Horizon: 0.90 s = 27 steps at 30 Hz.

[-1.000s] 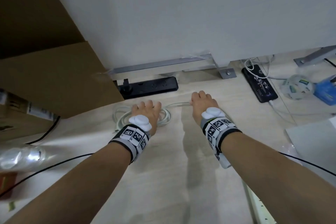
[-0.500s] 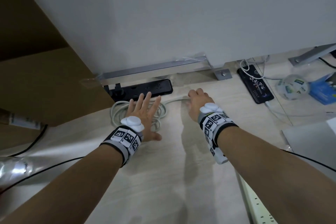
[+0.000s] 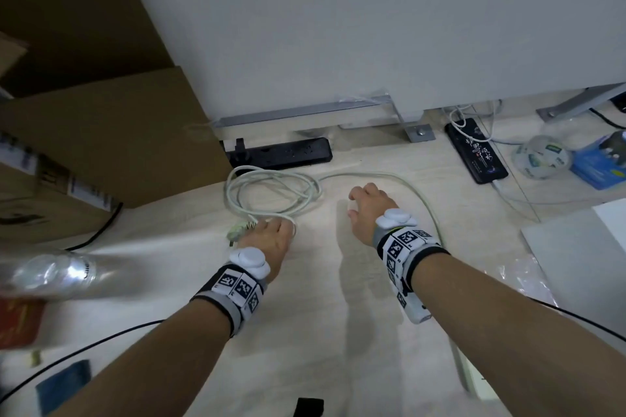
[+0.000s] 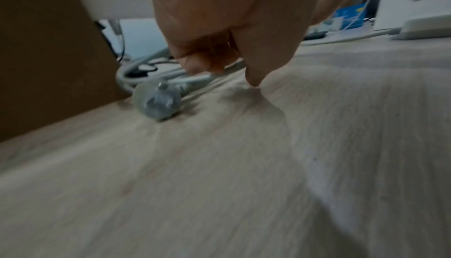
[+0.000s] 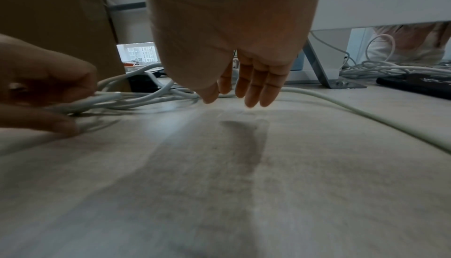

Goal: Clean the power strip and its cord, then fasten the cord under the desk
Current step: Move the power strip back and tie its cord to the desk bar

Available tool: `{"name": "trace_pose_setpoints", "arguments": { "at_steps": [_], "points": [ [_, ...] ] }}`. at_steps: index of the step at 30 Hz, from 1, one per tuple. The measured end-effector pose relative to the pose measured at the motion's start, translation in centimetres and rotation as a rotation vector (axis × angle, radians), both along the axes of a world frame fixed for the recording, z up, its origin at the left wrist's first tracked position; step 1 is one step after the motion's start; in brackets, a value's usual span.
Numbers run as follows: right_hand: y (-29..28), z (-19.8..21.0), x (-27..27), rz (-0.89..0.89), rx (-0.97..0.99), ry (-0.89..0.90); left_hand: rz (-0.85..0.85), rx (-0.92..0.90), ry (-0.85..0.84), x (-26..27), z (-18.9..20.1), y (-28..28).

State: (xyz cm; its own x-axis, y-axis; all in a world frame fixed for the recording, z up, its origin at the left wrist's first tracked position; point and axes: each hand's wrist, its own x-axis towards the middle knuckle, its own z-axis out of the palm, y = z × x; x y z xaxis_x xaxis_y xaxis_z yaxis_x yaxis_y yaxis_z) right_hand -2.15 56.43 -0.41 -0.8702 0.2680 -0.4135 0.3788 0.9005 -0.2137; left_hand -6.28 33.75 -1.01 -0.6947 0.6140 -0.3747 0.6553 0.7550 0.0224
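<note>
A white cord (image 3: 271,193) lies coiled on the pale wood floor, and one strand (image 3: 420,193) runs off to the right. Its grey plug (image 3: 237,232) rests at the coil's near edge. My left hand (image 3: 271,237) grips the cord just behind the plug (image 4: 156,106), fingers curled round it (image 4: 205,63). In the right wrist view that hand (image 5: 44,88) pinches the cord (image 5: 107,96). My right hand (image 3: 369,210) hovers just over the floor to the right of the coil, fingers (image 5: 251,88) straight and holding nothing. A white power strip (image 4: 427,28) lies off to the right.
A black power strip (image 3: 281,154) lies against the white partition (image 3: 338,27), whose metal foot (image 3: 420,134) is bolted down. A cardboard box (image 3: 101,145) stands left, a clear bottle (image 3: 50,274) near left. Another black strip (image 3: 476,156) and blue packs (image 3: 599,162) lie right.
My left hand went from lying spread over the coil to gripping the cord near the plug, closer to me. My right hand has let go of the cord and drawn back, open.
</note>
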Motion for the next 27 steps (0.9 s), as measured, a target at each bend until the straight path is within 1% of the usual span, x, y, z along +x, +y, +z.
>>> {"name": "trace_pose_setpoints", "arguments": {
  "at_steps": [3, 6, 9, 10, 12, 14, 16, 19, 21, 23, 24, 27],
  "points": [
    [-0.9, -0.3, 0.8, 0.023, -0.013, -0.042, 0.076, -0.034, -0.062, -0.8, -0.1, -0.6],
    [-1.6, -0.5, 1.3, 0.033, -0.021, -0.062, 0.098, -0.066, -0.014, -2.3, 0.3, -0.7],
    [-2.0, -0.5, 1.3, 0.049, -0.025, -0.055, 0.160, -0.082, -0.047, -3.2, 0.3, -0.9],
    [-2.1, -0.5, 1.2, 0.052, -0.028, -0.049, 0.145, -0.097, -0.040, -3.3, 0.2, -0.9],
    [-2.4, -0.5, 1.0, 0.062, -0.031, -0.044, 0.053, -0.151, 0.001, -3.4, 0.0, -1.0],
    [-2.8, -0.5, 1.0, 0.077, -0.040, -0.048, 0.002, -0.184, -0.017, -3.7, -0.2, -1.1],
    [-3.2, -0.4, 0.7, 0.095, -0.063, -0.011, 0.001, -0.146, -0.062, -4.5, -0.2, -0.6],
    [-4.5, -0.2, 0.3, 0.134, -0.156, 0.138, 0.043, -0.033, -0.145, -5.5, 0.2, 0.7],
    [-5.5, 0.0, -0.4, 0.126, -0.174, 0.183, 0.045, 0.084, -0.139, -5.8, 0.2, 1.5],
    [-6.1, -0.1, -1.8, 0.116, -0.125, 0.172, 0.035, 0.229, -0.108, -6.0, 0.0, 1.7],
    [-6.3, -0.1, -2.6, 0.112, -0.110, 0.166, 0.035, 0.248, -0.089, -6.1, -0.1, 1.5],
    [-6.3, -0.3, -4.9, 0.123, -0.104, 0.136, 0.066, 0.100, 0.068, -6.8, -0.1, 0.2]
  ]
}}
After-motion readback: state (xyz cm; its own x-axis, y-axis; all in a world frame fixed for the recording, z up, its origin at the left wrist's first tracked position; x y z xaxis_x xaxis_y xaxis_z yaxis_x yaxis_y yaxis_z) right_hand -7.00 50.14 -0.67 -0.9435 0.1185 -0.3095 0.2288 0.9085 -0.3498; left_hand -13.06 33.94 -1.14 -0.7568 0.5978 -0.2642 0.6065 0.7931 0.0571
